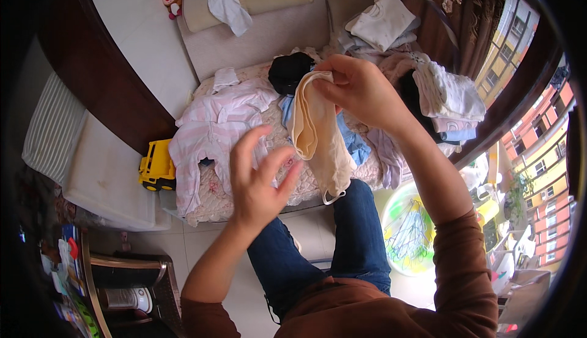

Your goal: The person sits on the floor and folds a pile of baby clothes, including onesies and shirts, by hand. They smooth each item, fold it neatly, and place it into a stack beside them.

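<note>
A cream cloth garment [328,140] hangs folded from my right hand [362,90], pinched at its upper edge between thumb and fingers. A white loop dangles at its lower end, above my knee. My left hand [259,182] is raised to the left of the cloth, fingers spread and slightly blurred, holding nothing. Beneath and beyond it, pink-and-white striped clothing [220,117] lies spread on the quilted sofa cover [211,200]. Behind the cream cloth are a black item [290,73], probably fabric, and a light-blue garment [353,140].
Folded clothes [447,90] are stacked at the sofa's right, with a white folded top [383,21] on another pile behind. A yellow toy truck [158,163] stands at left. Right of my knees, a round basin [394,260] holds wire hangers. A dark chair [165,287] is at lower left.
</note>
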Available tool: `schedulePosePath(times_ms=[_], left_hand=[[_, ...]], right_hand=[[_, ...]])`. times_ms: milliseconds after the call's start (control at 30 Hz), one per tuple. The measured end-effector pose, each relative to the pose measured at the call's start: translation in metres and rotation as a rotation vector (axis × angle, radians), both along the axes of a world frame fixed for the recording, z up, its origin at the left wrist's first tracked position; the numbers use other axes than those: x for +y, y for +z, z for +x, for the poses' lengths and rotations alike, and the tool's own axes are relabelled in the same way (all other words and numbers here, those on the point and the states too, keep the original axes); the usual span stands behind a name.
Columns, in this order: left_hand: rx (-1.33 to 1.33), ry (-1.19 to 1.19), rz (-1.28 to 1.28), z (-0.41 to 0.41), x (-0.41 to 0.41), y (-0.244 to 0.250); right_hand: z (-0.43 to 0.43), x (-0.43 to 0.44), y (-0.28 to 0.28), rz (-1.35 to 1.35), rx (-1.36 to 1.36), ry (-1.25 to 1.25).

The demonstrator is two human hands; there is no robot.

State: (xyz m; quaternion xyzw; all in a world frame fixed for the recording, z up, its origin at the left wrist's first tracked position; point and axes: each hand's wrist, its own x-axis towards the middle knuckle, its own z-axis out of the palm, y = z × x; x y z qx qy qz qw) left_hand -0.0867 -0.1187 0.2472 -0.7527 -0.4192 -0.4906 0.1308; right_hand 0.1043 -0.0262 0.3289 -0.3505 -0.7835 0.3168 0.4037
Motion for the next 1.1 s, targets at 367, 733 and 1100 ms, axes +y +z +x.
schedulePosePath(times_ms=[367,733,1100], left_hand=[[0.231,0.079,-0.104,0.003,0.027,0.000],[0.021,-0.184,-0.469,-0.062,0.050,0.082],[-0.435,-0.548,-0.680,-0.075,-0.015,0.091]], right_hand=[[0.011,-0.005,0.006,0.027,0.019,0.000],[0.044,0.043,0.007,-0.010,-0.108,0.026],[0.059,-0.014,0.027,-0.105,-0.146,0.468]])
